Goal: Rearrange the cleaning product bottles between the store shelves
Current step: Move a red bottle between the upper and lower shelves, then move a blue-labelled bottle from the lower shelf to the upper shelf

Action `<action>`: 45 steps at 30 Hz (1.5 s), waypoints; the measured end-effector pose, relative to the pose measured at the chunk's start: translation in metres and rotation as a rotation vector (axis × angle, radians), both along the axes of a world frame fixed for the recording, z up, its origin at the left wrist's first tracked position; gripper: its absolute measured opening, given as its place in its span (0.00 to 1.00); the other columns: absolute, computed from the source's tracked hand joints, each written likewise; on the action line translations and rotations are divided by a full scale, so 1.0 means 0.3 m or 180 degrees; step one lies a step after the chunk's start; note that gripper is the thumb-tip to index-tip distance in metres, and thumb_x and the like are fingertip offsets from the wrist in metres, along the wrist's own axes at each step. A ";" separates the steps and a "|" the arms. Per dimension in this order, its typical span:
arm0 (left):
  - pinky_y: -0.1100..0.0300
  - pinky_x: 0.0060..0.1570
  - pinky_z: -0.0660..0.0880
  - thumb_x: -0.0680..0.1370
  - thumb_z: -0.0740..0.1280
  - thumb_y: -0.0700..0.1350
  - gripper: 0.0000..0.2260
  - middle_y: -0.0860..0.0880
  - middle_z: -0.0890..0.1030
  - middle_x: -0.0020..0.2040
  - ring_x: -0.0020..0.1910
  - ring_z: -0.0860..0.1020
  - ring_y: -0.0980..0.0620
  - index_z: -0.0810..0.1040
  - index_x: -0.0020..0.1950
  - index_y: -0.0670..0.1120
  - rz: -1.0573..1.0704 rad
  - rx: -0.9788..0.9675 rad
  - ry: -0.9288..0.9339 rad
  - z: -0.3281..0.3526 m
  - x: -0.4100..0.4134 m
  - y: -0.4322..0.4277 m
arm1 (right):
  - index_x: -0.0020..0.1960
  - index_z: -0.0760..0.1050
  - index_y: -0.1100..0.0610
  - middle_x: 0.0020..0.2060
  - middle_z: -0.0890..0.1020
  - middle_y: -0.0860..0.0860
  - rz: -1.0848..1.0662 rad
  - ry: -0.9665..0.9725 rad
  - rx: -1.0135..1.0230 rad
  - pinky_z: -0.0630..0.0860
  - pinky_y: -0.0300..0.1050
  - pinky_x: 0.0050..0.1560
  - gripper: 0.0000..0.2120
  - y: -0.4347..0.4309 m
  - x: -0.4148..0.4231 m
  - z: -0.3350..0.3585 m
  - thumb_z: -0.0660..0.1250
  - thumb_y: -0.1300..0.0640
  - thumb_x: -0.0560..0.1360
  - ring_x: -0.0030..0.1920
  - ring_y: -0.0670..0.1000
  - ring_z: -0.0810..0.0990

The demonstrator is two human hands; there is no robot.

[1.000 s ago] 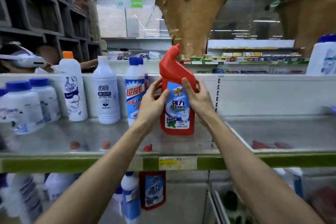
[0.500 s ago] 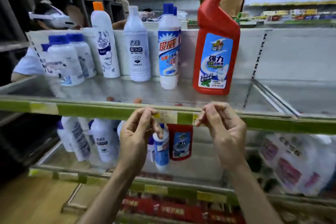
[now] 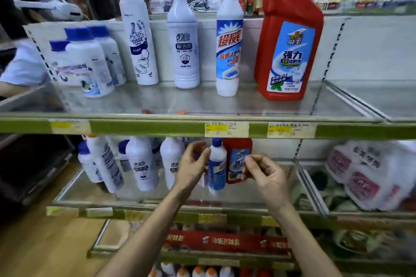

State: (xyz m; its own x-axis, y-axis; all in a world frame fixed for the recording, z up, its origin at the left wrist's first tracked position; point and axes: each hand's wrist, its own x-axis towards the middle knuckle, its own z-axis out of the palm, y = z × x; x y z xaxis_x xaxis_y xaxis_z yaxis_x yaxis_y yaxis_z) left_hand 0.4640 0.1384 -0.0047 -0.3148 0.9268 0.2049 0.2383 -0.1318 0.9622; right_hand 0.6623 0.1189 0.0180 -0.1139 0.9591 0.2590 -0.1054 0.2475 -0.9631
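On the upper shelf (image 3: 135, 127) a tall red bottle (image 3: 290, 51) stands at the right end of a row. A blue-and-white bottle (image 3: 229, 40), a plain white bottle (image 3: 184, 40) and an orange-capped bottle (image 3: 137, 36) stand to its left. Both hands are below, in front of the lower shelf (image 3: 157, 208). My left hand (image 3: 193, 166) has loosely curled fingers beside a blue-capped white bottle (image 3: 217, 168); I cannot tell whether it touches it. My right hand (image 3: 264, 174) hovers, fingers half curled, in front of a smaller red bottle (image 3: 236, 159). Neither hand holds anything.
Stubby blue-capped bottles (image 3: 90, 63) fill the upper shelf's left end. Several white bottles (image 3: 141, 164) stand on the lower shelf's left part, and white-and-pink bags (image 3: 364, 175) lie in the right bay. Red packages (image 3: 225, 240) line the bottom shelf. Another person (image 3: 22, 67) is at the left.
The red bottle was set on the upper shelf and let go. Both hands dropped past the shelf edge to the lower shelf, and the view tilted down.
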 end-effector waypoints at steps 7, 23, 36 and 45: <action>0.45 0.58 0.78 0.77 0.67 0.56 0.17 0.50 0.83 0.59 0.57 0.80 0.52 0.78 0.63 0.52 -0.0496 -0.0174 0.0997 -0.013 -0.015 0.145 | 0.46 0.81 0.58 0.35 0.84 0.49 -0.0067 -0.0283 -0.0280 0.81 0.40 0.41 0.03 -0.028 -0.011 -0.024 0.69 0.60 0.78 0.37 0.45 0.81; 0.54 0.54 0.77 0.79 0.65 0.48 0.11 0.43 0.82 0.51 0.52 0.80 0.49 0.79 0.56 0.44 -0.1198 0.1019 -0.0406 0.121 -0.019 -0.239 | 0.45 0.81 0.58 0.40 0.84 0.59 -0.0296 -0.0333 0.0103 0.80 0.50 0.45 0.06 -0.078 -0.134 0.001 0.68 0.59 0.80 0.41 0.48 0.81; 0.52 0.52 0.74 0.77 0.64 0.53 0.14 0.44 0.84 0.43 0.44 0.81 0.48 0.78 0.51 0.43 -0.1083 0.1302 -0.2882 0.509 -0.183 -0.273 | 0.59 0.80 0.62 0.55 0.84 0.66 0.1156 0.0761 -0.0785 0.80 0.66 0.57 0.33 -0.162 -0.265 0.155 0.66 0.33 0.73 0.52 0.62 0.84; 0.52 0.48 0.78 0.82 0.57 0.57 0.19 0.48 0.84 0.46 0.40 0.83 0.51 0.78 0.57 0.43 -0.0530 0.1221 -0.2472 0.583 -0.216 -0.257 | 0.59 0.78 0.53 0.50 0.86 0.56 0.1079 0.0201 -0.0172 0.82 0.45 0.43 0.31 -0.174 -0.315 0.217 0.75 0.33 0.65 0.45 0.51 0.86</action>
